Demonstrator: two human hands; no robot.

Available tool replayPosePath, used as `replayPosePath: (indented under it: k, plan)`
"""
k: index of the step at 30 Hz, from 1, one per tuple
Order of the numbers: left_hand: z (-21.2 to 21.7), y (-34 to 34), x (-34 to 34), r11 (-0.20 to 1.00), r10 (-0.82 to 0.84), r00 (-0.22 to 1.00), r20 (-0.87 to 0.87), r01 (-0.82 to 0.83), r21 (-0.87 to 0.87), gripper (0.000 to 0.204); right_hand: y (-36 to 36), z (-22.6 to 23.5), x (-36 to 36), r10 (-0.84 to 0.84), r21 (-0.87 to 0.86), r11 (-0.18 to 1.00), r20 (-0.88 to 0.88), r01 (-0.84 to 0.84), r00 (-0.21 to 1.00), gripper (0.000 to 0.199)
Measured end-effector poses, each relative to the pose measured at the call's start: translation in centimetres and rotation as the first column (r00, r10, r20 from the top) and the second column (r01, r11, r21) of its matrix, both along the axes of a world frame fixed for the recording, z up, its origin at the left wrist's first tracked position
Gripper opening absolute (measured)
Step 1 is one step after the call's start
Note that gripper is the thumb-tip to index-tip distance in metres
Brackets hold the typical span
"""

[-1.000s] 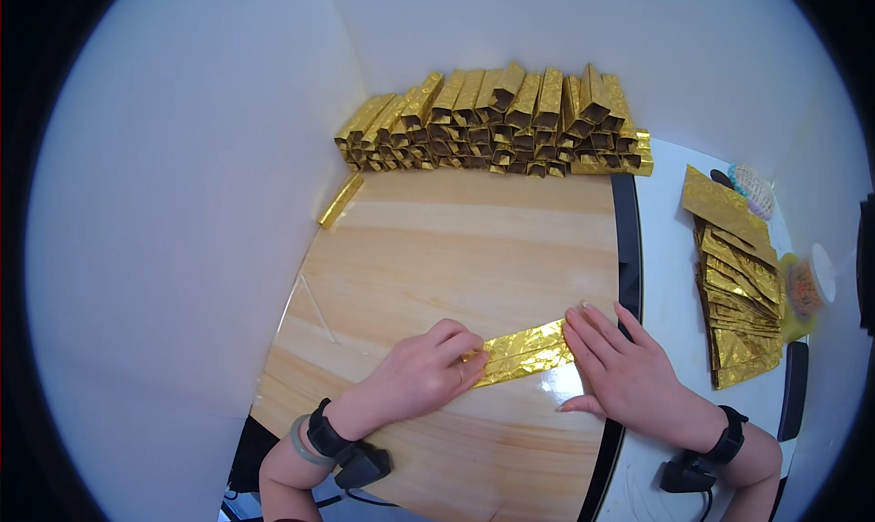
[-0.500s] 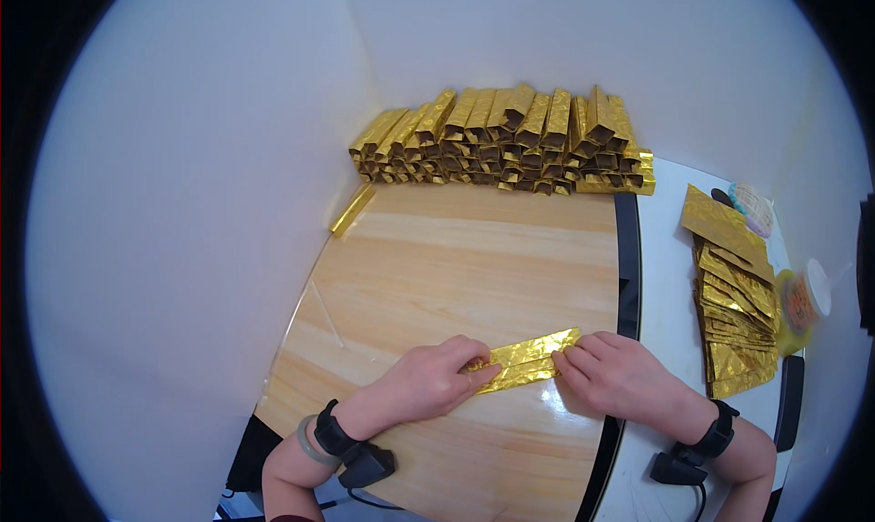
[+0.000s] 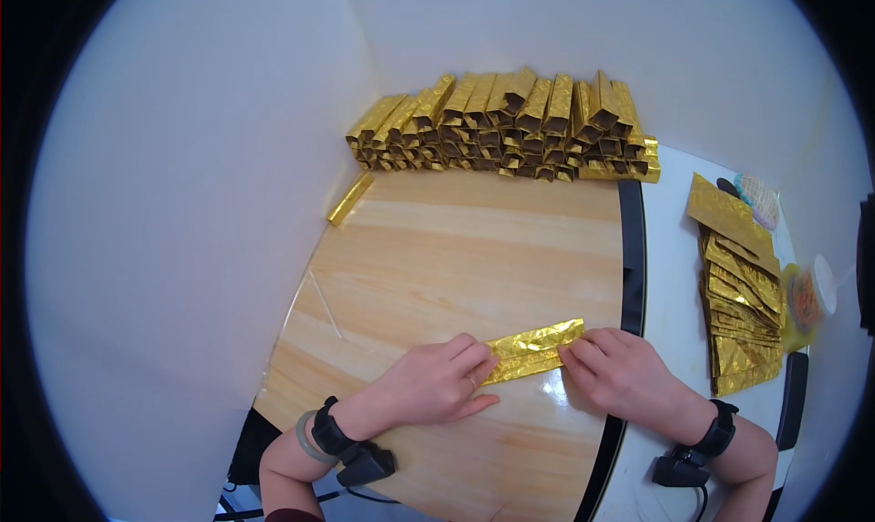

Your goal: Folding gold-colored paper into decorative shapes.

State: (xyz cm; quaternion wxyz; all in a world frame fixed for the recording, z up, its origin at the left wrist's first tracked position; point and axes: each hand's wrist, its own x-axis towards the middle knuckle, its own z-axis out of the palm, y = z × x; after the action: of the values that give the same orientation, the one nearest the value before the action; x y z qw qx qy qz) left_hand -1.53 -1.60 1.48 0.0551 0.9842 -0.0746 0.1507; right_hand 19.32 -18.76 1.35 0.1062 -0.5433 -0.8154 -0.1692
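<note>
A long strip of folded gold foil paper [image 3: 533,349] lies flat on the wooden table [image 3: 474,248], close to its near edge. My left hand [image 3: 433,383] presses its fingertips on the strip's left end. My right hand [image 3: 629,376] holds the strip's right end down with fingers flat. Both wrists wear black bands.
A big pile of folded gold paper tubes [image 3: 510,125] lines the far edge by the white wall. One loose gold tube [image 3: 351,198] lies at the far left. On the white surface to the right sit a fanned stack of flat gold sheets [image 3: 743,312] and a small yellow bottle [image 3: 807,303].
My right hand moved from lying over the strip's right part to gripping its end. The strip now lies narrower and flatter. The view shifted slightly.
</note>
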Motion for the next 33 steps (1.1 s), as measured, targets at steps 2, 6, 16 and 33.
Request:
replayPosePath:
  k: [2, 6, 16, 33]
  plan:
    - [-0.4, 0.0, -0.1, 1.000, 0.001, 1.000, 0.008, -0.002, 0.020, 0.030, 0.0, -0.1, 0.0, -0.011, -0.013, 1.000, -0.028, 0.011, 1.000, 0.028]
    - [-0.8, -0.1, -0.1, 0.999, 0.006, 0.996, 0.084, -0.010, 0.040, 0.027, 0.5, -0.5, 0.1, -0.063, -0.001, 0.998, -0.075, 0.063, 0.995, 0.021]
    - [-0.8, -0.1, -0.3, 0.872, 0.333, 0.943, 0.020, -0.300, -0.387, 0.009, 1.8, -0.3, 1.9, -0.210, -0.239, 0.966, -0.481, 0.103, 0.851, 0.012]
    - [-1.1, 0.7, 0.3, 0.704, 0.495, 0.843, -0.209, -0.531, -0.471, 0.016, 3.1, -0.5, 2.3, -0.432, -0.432, 0.884, -0.609, 0.178, 0.666, 0.015]
